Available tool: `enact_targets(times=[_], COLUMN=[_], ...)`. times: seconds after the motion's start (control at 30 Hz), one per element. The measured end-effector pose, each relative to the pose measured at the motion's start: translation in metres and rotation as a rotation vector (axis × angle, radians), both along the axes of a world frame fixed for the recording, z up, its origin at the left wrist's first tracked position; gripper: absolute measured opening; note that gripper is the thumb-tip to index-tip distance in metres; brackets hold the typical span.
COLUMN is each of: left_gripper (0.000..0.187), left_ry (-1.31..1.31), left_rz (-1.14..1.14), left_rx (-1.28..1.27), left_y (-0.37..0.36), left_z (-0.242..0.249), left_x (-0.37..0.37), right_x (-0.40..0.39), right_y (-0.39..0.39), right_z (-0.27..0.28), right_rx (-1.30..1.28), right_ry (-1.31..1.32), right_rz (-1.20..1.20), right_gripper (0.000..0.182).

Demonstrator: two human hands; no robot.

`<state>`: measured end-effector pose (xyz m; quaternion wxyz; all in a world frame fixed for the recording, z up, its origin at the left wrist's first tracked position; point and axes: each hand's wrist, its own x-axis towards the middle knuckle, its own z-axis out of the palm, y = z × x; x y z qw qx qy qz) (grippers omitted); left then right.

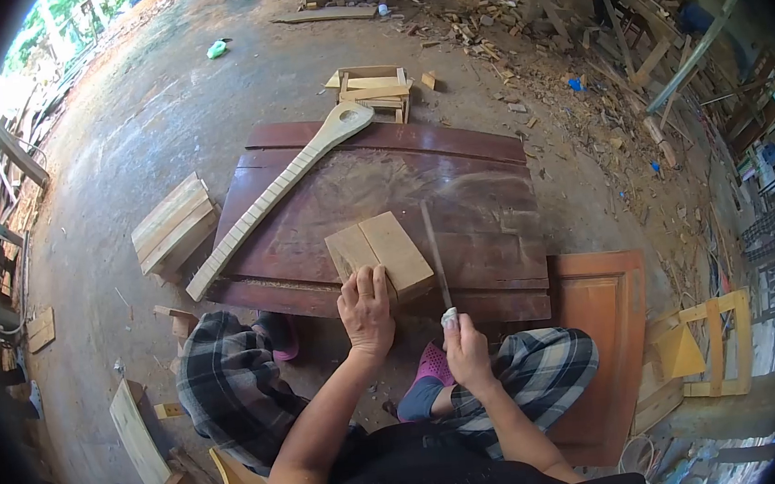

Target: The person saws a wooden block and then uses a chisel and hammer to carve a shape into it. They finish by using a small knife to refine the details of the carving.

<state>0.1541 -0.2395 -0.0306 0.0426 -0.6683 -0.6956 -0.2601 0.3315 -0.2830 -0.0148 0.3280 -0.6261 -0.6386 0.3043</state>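
My left hand point(366, 310) lies with its fingers over the near edge of a pale wooden block point(391, 244), holding it down on a dark red wooden panel point(485, 201). A straight dark line or seam runs across the block's top. To the right of the block, my right hand point(467, 350) is closed round the whitish, wrapped-looking handle of a long thin metal file point(435, 252). The file points away from me over the panel, apart from the block. A long pale wooden piece with evenly spaced cross marks and a hollowed round end point(285, 177) lies diagonally along the panel's left side.
Stacked boards point(174, 226) stand left of the panel, and a small wooden frame point(374, 89) sits beyond it. An orange-brown door panel point(592, 316) and a yellowish wooden frame point(714, 342) are at right. Wood scraps point(500, 48) cover the far floor.
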Motion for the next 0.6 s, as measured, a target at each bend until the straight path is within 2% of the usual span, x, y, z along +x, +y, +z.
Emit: enact_targets(times=[0.07, 0.13, 0.27, 0.3, 0.37, 0.5, 0.6], left_gripper=[0.066, 0.069, 0.073, 0.073, 0.071, 0.072, 0.066], left_ry=[-0.051, -0.065, -0.162, -0.176, -0.371, -0.507, -0.622], left_rz=[0.047, 0.067, 0.022, 0.035, -0.086, -0.100, -0.009], left_rx=[0.034, 0.003, -0.031, -0.027, -0.093, -0.056, 0.067], left_y=[0.004, 0.006, 0.012, 0.013, 0.014, 0.009, 0.015], left_z=[-0.017, -0.039, -0.040, -0.028, -0.007, -0.024, -0.040], left_x=[-0.003, -0.007, -0.016, -0.019, -0.028, -0.035, -0.032], right_x=[-0.010, -0.020, -0.038, -0.042, -0.051, -0.064, -0.068], right_y=[0.001, 0.005, 0.016, 0.020, 0.029, 0.039, 0.044], right_z=[0.009, 0.008, 0.009, 0.004, -0.001, 0.001, 0.002], right_rx=[-0.084, -0.002, -0.024, -0.019, 0.000, -0.013, -0.048], right_ry=[0.014, -0.062, -0.307, -0.361, -0.438, -0.489, -0.539], right_rz=[0.064, 0.110, 0.179, 0.181, 0.189, 0.211, 0.204], right_gripper=[0.028, 0.026, 0.025, 0.025, 0.025, 0.026, 0.026])
